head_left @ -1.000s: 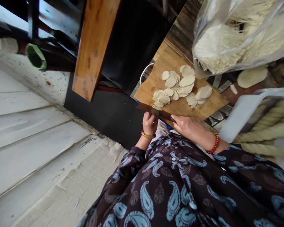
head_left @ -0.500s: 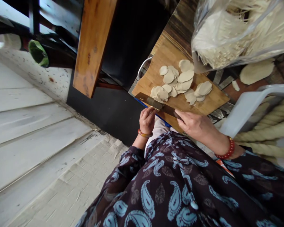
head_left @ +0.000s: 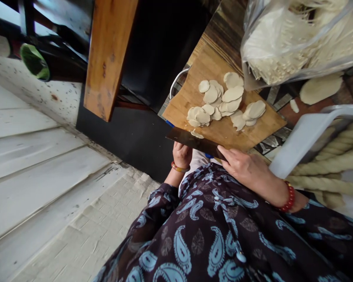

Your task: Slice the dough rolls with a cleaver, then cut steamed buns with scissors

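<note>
My right hand [head_left: 242,164] grips the handle end of a dark, wide-bladed cleaver [head_left: 191,141], which lies across the near edge of the wooden cutting board [head_left: 176,103]. Close behind the blade is my left hand [head_left: 182,154], its fingers curled and partly covered by the cleaver; what they hold is hidden. A thin pale slice of dough [head_left: 197,134] rests on the board just past the blade. Farther back, several round dough slices [head_left: 211,94] lie in overlapping piles, with another pile [head_left: 254,110] towards the right.
A clear plastic bag of thin noodles [head_left: 285,51] stands behind the board at right. Near it lie a flat dough piece [head_left: 320,89] and a small scrap [head_left: 294,105]. A white bin [head_left: 297,137] holds thick dough rolls [head_left: 335,156]. At left is a wooden bench [head_left: 107,58].
The cleaver's blade has tipped over flatter and now covers my left fingertips. A thin slice shows on the board beyond it. The view has shifted slightly.
</note>
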